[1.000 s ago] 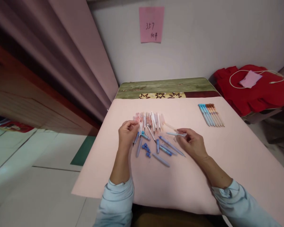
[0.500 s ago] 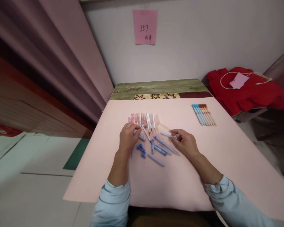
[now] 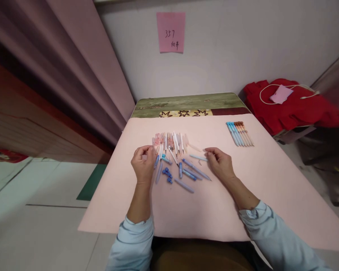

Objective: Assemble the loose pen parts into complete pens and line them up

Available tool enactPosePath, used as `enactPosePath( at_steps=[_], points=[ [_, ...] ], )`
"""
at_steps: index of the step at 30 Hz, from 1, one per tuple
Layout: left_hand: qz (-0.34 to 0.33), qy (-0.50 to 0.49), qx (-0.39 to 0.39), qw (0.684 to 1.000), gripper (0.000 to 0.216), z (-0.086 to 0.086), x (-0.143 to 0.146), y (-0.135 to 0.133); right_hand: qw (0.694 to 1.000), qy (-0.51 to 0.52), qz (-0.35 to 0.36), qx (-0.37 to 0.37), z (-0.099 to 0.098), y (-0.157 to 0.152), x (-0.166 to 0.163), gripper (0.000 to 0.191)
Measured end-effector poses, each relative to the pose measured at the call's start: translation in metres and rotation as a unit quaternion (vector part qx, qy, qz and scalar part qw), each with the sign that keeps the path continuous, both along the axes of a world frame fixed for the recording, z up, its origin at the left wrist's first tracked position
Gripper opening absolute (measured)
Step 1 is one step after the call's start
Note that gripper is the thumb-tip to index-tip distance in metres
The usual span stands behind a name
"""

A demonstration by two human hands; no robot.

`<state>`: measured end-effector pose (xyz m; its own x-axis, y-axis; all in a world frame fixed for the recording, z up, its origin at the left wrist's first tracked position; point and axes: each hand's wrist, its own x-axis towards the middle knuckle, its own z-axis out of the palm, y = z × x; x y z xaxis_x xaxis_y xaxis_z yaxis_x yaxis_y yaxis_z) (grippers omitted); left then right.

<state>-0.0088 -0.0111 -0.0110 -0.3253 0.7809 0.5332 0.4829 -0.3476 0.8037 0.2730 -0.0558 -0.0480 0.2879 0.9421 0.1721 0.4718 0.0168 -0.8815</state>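
My left hand [image 3: 143, 162] is closed in a pinch at the left side of the pen parts; whatever is between the fingertips is too small to make out. My right hand [image 3: 220, 162] has its fingers pressed together beside the end of a light blue pen barrel [image 3: 197, 157], and any content is hidden. Between the hands lie blue pen barrels [image 3: 196, 169], a short blue printed tube [image 3: 180, 170], a cluster of small dark blue caps [image 3: 167, 173] and a bluish clear barrel [image 3: 184, 185]. White refills [image 3: 175, 143] and pinkish clear barrels [image 3: 158, 139] lie behind them.
A neat row of finished-looking pens [image 3: 239, 134], blue and brown topped, lies at the right. Pink paper [image 3: 200, 214] covers the table. Red cloth [image 3: 296, 111] with a white cable stands beyond the right edge; a curtain [image 3: 81, 49] hangs at the left.
My left hand has moved left, off the blue parts. My right hand has drawn back slightly from the light blue barrel, with small bits now visible near it. The view has shifted slightly.
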Motion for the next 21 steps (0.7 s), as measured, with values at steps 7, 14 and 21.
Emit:
enactPosePath(
  at_steps=[7, 14, 21],
  points=[
    [0.038, -0.173, -0.006, 0.984, 0.02, -0.012, -0.009, 0.001, 0.993, 0.073, -0.084, 0.027, -0.005, 0.003, 0.008, 0.033],
    [0.05, -0.326, -0.038, 0.943, 0.014, -0.026, -0.008, 0.013, 0.974, 0.173, -0.138, 0.038, -0.009, 0.004, 0.016, 0.031],
    [0.044, -0.341, -0.056, 0.937, 0.011, -0.03, -0.008, 0.014, 0.966, 0.2, -0.156, 0.051, -0.015, 0.007, 0.019, 0.029]
  ],
)
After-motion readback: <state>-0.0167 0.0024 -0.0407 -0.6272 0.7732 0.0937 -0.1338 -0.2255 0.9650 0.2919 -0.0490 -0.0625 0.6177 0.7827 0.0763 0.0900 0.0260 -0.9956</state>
